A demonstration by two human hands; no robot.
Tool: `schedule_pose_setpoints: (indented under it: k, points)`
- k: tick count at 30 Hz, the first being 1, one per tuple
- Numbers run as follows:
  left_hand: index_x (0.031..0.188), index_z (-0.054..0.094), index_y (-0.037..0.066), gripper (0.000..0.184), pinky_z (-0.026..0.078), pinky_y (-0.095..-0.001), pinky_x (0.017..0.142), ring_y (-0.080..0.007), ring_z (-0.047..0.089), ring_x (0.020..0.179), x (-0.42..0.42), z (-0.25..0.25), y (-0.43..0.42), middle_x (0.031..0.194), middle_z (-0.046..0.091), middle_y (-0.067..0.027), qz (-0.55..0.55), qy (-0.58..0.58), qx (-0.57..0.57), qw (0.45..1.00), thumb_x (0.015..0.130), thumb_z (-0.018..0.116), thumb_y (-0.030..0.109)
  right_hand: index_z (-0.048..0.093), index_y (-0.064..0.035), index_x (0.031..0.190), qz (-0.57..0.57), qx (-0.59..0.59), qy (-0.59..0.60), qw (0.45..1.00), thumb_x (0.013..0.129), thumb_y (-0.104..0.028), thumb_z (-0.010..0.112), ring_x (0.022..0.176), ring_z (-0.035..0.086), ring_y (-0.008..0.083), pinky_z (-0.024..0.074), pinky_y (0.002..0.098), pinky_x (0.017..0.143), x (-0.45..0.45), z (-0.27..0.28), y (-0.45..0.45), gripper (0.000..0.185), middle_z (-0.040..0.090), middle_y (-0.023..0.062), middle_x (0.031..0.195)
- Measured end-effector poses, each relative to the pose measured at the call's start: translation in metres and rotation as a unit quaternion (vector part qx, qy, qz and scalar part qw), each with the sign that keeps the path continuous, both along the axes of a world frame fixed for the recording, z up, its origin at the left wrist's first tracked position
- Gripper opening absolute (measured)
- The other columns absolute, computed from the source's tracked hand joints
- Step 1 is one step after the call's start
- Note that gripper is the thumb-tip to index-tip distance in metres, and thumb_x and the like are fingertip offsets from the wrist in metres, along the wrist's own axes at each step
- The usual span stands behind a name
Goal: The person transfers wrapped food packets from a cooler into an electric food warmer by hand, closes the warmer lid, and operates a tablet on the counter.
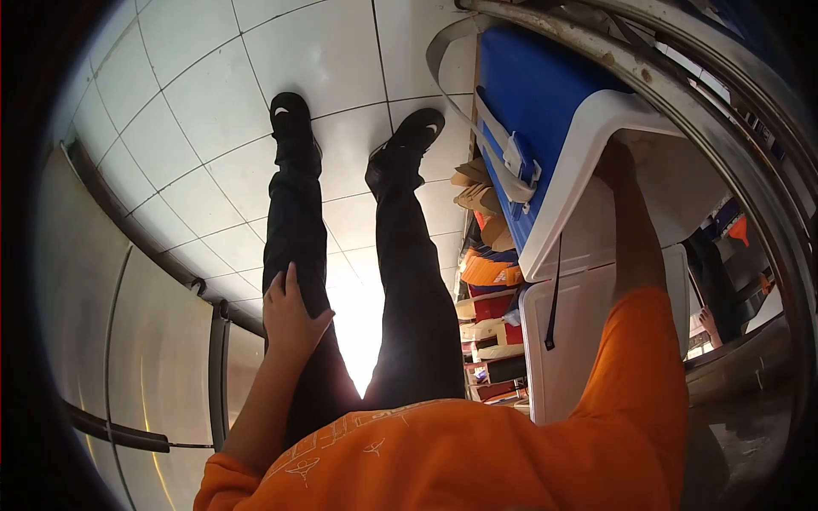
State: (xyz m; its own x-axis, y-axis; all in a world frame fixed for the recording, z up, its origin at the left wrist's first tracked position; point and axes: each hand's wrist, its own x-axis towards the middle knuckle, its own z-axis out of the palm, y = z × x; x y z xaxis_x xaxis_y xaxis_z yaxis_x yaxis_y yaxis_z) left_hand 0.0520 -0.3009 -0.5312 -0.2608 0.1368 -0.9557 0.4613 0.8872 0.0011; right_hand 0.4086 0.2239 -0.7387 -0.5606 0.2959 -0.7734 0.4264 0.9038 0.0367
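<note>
My left hand point(292, 317) lies on my left thigh, over the black trousers point(298, 226). Its fingers are spread and hold nothing. On the other side, my right arm stretches into a blue and white cooler box point(545, 111). My right hand point(615, 162) is inside, just past the white rim point(588, 140); its fingers are in shadow, so what they touch is hidden. A white lid-like panel point(567, 319) hangs beside the opening under my forearm. Across the blue side runs a pale strap with a plastic buckle point(517, 162).
Metal tubes point(656, 77) curve above and around the cooler. Below it are cardboard pieces point(479, 192) and several stacked orange boxes point(490, 268). Stainless steel doors point(158, 332) line the left side. Underfoot is a white tiled floor point(204, 94). Part of another person point(709, 281) shows at right.
</note>
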Motion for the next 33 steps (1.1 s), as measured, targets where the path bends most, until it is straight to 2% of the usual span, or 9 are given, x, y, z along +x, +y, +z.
schedule_pose_setpoints:
  k: [5, 7, 10, 14, 15, 19, 21, 23, 33]
  points:
    - [0.130, 0.043, 0.003, 0.069, 0.042, -0.0397, 0.098, -0.0336, 0.049, 0.116, -0.016, -0.011, 0.088, 0.125, 0.049, -0.0181, 0.166, -0.112, 0.193, 0.961, 0.072, 0.077, 0.018, 0.044, 0.0019, 0.130, -0.377, -0.047, 0.048, 0.924, 0.071, -0.034, 0.074, 0.107, 0.058, 0.0256, 0.0464, 0.0340, 0.090, -0.065, 0.092, -0.028, 0.076, 0.058, 0.0191, 0.116]
    - [0.129, 0.045, 0.005, 0.066, 0.042, -0.0384, 0.098, -0.0317, 0.051, 0.115, -0.018, -0.001, 0.127, 0.121, 0.052, -0.0166, 0.200, -0.170, 0.259, 0.930, 0.073, 0.077, 0.020, 0.037, 0.0066, 0.135, -0.617, -0.251, 0.110, 0.738, 0.070, -0.038, 0.075, 0.105, 0.059, 0.0237, 0.0472, 0.0358, 0.089, -0.078, 0.154, -0.023, 0.087, 0.058, 0.0217, 0.113]
    - [0.135, 0.038, 0.005, 0.078, 0.038, -0.0389, 0.101, -0.0346, 0.046, 0.120, -0.018, 0.016, 0.174, 0.126, 0.048, -0.0200, 0.279, -0.332, 0.319, 0.842, 0.072, 0.079, 0.025, 0.046, 0.0024, 0.125, -0.541, -0.470, 0.172, 0.676, 0.072, -0.034, 0.075, 0.102, 0.059, 0.0209, 0.0474, 0.0368, 0.088, -0.089, 0.217, -0.022, 0.070, 0.061, 0.0134, 0.108]
    - [0.134, 0.038, 0.007, 0.083, 0.041, -0.0360, 0.098, -0.0236, 0.048, 0.119, -0.002, 0.043, 0.215, 0.132, 0.045, -0.0133, 0.435, -0.520, 0.334, 0.655, 0.067, 0.085, 0.016, 0.054, -0.0015, 0.112, -0.451, -0.608, -0.081, 0.648, 0.049, -0.026, 0.093, 0.099, 0.060, 0.0197, 0.0477, 0.0330, 0.084, -0.205, 0.257, -0.081, 0.079, 0.062, 0.0078, 0.105]
    - [0.131, 0.039, 0.008, 0.077, 0.043, -0.0347, 0.095, -0.0221, 0.050, 0.115, -0.001, 0.039, 0.214, 0.128, 0.048, -0.0116, 0.427, -0.509, 0.322, 0.674, 0.067, 0.083, 0.014, 0.055, -0.0011, 0.112, -0.412, -0.625, -0.009, 0.663, 0.056, -0.031, 0.090, 0.099, 0.060, 0.0201, 0.0473, 0.0329, 0.084, -0.202, 0.252, -0.083, 0.072, 0.062, 0.0082, 0.105]
    - [0.119, 0.045, 0.012, 0.056, 0.049, -0.0303, 0.084, -0.0190, 0.059, 0.100, -0.005, 0.019, 0.199, 0.112, 0.056, -0.0090, 0.449, -0.442, 0.266, 0.730, 0.073, 0.076, 0.009, 0.056, -0.0018, 0.110, -0.529, -0.485, 0.232, 0.657, 0.093, -0.038, 0.054, 0.100, 0.058, 0.0254, 0.0442, 0.0381, 0.086, -0.121, 0.185, -0.033, 0.041, 0.059, 0.0164, 0.110]
    - [0.115, 0.046, 0.012, 0.049, 0.050, -0.0296, 0.083, -0.0176, 0.060, 0.099, -0.010, 0.012, 0.191, 0.110, 0.057, -0.0081, 0.504, -0.430, 0.206, 0.720, 0.074, 0.073, 0.007, 0.054, -0.0034, 0.120, -0.678, -0.207, 0.236, 0.665, 0.095, -0.030, 0.049, 0.111, 0.054, 0.0244, 0.0405, 0.0389, 0.095, -0.057, 0.113, 0.021, 0.037, 0.058, 0.0128, 0.118]
    - [0.116, 0.046, 0.011, 0.050, 0.047, -0.0288, 0.087, -0.0160, 0.058, 0.101, -0.010, 0.001, 0.180, 0.109, 0.056, -0.0062, 0.502, -0.408, 0.209, 0.734, 0.074, 0.073, 0.006, 0.053, 0.0001, 0.123, -0.343, 0.118, 0.123, 0.924, 0.095, -0.032, 0.048, 0.113, 0.053, 0.0279, 0.0416, 0.0406, 0.096, 0.024, 0.032, 0.078, 0.043, 0.057, 0.0162, 0.121]
    - [0.119, 0.045, 0.008, 0.052, 0.045, -0.0279, 0.090, -0.0141, 0.055, 0.105, -0.021, -0.010, 0.169, 0.113, 0.051, -0.0053, 0.517, -0.360, 0.159, 0.760, 0.074, 0.072, 0.003, 0.049, 0.0007, 0.127, -0.295, 0.193, -0.080, 0.932, 0.092, -0.032, 0.052, 0.117, 0.050, 0.0309, 0.0394, 0.0449, 0.098, 0.023, -0.050, 0.086, 0.048, 0.055, 0.0180, 0.122]
